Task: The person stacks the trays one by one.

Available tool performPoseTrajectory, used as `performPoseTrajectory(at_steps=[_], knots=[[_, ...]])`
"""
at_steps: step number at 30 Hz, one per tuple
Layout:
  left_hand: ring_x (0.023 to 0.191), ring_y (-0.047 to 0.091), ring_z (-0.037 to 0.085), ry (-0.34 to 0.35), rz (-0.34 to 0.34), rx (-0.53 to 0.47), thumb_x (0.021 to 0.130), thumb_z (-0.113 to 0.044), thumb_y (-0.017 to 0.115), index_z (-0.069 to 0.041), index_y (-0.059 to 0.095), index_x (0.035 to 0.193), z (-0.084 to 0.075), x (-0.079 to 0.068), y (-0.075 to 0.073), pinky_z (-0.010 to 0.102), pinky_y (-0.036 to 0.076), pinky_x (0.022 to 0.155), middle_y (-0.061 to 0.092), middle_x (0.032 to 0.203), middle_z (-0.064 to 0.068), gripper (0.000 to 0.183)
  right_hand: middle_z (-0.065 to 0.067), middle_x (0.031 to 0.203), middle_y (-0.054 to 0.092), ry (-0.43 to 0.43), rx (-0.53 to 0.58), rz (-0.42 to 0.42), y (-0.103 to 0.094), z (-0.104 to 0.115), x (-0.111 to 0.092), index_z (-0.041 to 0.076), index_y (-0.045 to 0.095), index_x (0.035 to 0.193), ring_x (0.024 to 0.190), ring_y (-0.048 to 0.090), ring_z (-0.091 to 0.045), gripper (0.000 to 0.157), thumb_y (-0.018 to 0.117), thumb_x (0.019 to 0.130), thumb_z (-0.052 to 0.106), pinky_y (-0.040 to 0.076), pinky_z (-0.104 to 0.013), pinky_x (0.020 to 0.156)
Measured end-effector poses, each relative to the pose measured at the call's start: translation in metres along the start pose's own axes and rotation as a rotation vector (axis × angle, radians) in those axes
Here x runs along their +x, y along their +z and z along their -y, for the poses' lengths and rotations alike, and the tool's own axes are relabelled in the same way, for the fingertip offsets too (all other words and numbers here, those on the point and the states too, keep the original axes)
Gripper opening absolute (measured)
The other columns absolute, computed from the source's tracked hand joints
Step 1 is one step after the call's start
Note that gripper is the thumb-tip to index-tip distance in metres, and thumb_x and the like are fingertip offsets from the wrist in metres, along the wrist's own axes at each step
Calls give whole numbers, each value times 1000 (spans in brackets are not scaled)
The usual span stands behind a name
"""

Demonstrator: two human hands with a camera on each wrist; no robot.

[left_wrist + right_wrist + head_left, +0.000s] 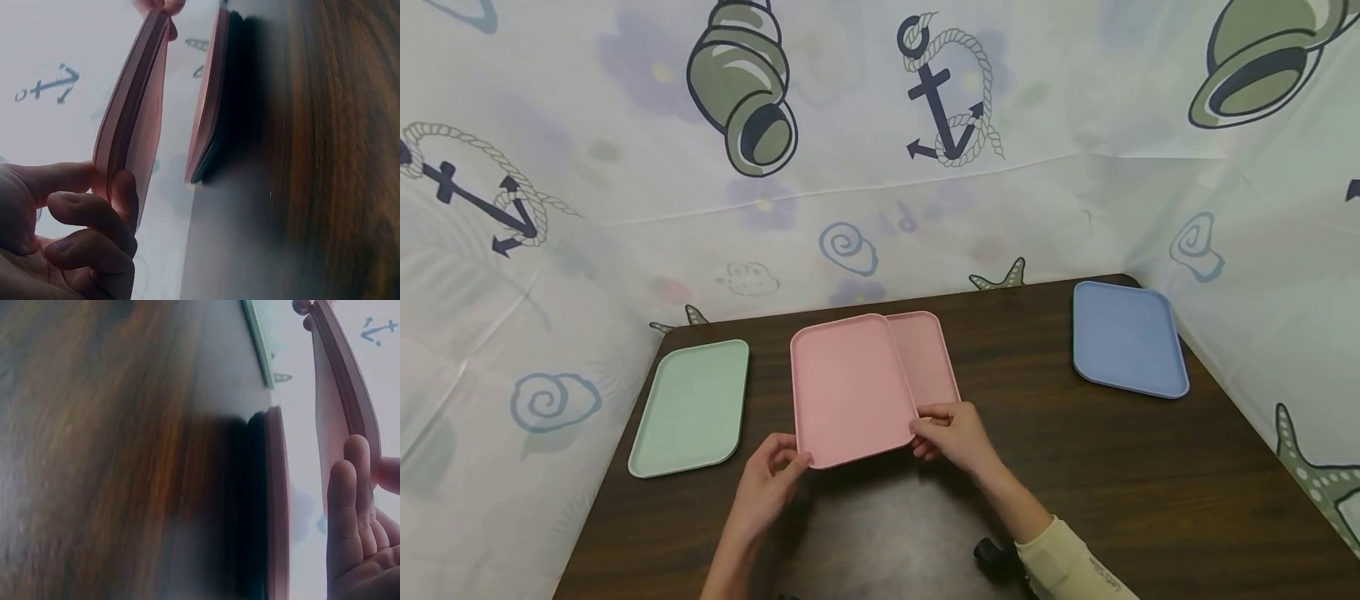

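Both hands hold a pink rectangular tray [853, 387] with rounded corners, lifted off the table. My left hand [765, 483] pinches its near left corner between thumb and fingers. At the near right corner my right hand [955, 433] grips the rim, thumb on one face and fingers on the other. A second pink tray [925, 358] lies on the table, partly hidden behind the held one. Both wrist views show a gap between the held tray [119, 112] and the lower pink tray [277, 506]. A dark band runs under the lower one.
On the dark wooden table [1150, 500], a light green tray [692, 408] lies at the left and a blue tray [1127, 337] at the back right. A black object [992, 557] sits by the right forearm. Patterned white cloth [865, 192] surrounds the table's back and sides.
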State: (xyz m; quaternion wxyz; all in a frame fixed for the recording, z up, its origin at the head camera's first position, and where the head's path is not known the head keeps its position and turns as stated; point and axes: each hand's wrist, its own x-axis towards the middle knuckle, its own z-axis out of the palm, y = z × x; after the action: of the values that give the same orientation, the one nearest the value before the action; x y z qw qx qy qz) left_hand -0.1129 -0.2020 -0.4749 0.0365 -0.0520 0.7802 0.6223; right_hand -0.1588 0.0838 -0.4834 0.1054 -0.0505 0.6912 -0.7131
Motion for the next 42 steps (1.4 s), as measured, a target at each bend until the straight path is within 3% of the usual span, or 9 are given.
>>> performPoseTrajectory(at_steps=[5, 14, 20, 28, 34, 42], knots=[[43, 33, 8, 43, 31, 26, 92, -6, 67, 2, 55, 111, -3, 8, 10, 24, 30, 43, 61, 79, 16, 24, -28, 79, 69, 25, -8, -41, -11, -2, -1, -19, 58, 120, 61, 70, -28, 41, 68, 88, 3, 56, -38, 56], [47, 39, 13, 33, 36, 48, 90, -7, 70, 1, 57, 111, 0, 21, 34, 24, 33, 47, 63, 79, 14, 25, -31, 84, 68, 73, -3, -138, -30, -8, -4, -18, 58, 120, 60, 69, -25, 40, 69, 87, 2, 56, -35, 55], [48, 41, 13, 53, 36, 42, 90, -7, 70, 2, 57, 110, 3, 29, 46, 24, 34, 47, 62, 77, 13, 26, -24, 79, 70, 97, -3, -193, -38, -12, -3, -16, 60, 120, 59, 69, -24, 38, 69, 87, 2, 56, -34, 55], [47, 42, 11, 66, 16, 77, 90, -6, 69, 2, 60, 107, 8, 42, 56, 24, 36, 48, 64, 80, 21, 21, -29, 78, 68, 104, 5, -194, -41, 4, -8, -20, 59, 117, 61, 69, -30, 34, 66, 87, -4, 57, -38, 57], [48, 43, 12, 84, 0, 117, 90, -6, 68, 2, 60, 106, 10, 48, 63, 24, 37, 48, 65, 77, 15, 19, -24, 77, 70, 118, 12, -239, -47, -13, -1, -16, 61, 119, 58, 68, -22, 35, 68, 88, 0, 55, -32, 54], [46, 46, 9, 76, -5, 122, 91, -7, 68, 3, 60, 108, 10, 51, 68, 24, 39, 47, 65, 80, 19, 21, -21, 76, 70, 132, 15, -268, -49, -18, 3, -14, 62, 119, 55, 66, -17, 36, 67, 88, 1, 54, -28, 52]])
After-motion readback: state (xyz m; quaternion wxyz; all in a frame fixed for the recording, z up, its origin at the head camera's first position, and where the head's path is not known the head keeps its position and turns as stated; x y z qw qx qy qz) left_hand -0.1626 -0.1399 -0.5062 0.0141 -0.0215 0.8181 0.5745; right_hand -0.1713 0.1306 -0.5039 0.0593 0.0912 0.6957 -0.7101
